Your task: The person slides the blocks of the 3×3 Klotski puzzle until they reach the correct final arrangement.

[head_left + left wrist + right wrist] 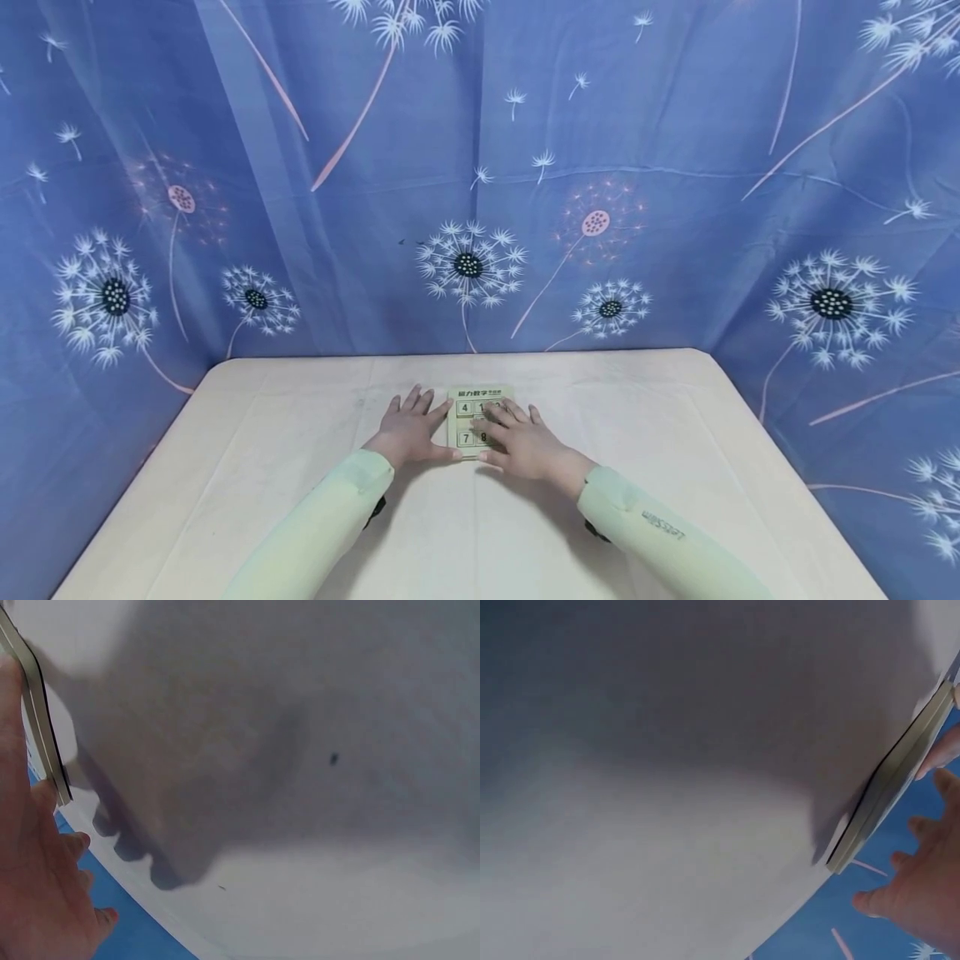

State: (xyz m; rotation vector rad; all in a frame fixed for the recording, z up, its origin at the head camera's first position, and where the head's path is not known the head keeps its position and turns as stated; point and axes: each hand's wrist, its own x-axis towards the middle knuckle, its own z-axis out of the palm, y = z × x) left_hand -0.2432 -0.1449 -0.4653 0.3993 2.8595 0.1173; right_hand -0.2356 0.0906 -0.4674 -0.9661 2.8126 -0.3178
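A pale green number slide puzzle (453, 427) lies flat on the table with dark lettering along its far edge. Tiles marked 4 (465, 407), 1, 7 and 8 show; the right hand covers others. My left hand (411, 429) is spread beside the puzzle, forefinger and thumb tips at its left edge. In the left wrist view, two of its fingers touch the puzzle's side (46, 724). Reaching in from the right, my right hand (528, 446) has extended fingers over the tiles and its thumb at the near right corner. The right wrist view shows the puzzle's thin side (889, 780) edge-on.
A cream cloth covers the table (300, 400), whose far corners are rounded. Blue curtains (360, 275) with dandelion prints hang behind it and along both sides. Light green sleeves (322, 517) cover both forearms, with a dark band partly visible under each.
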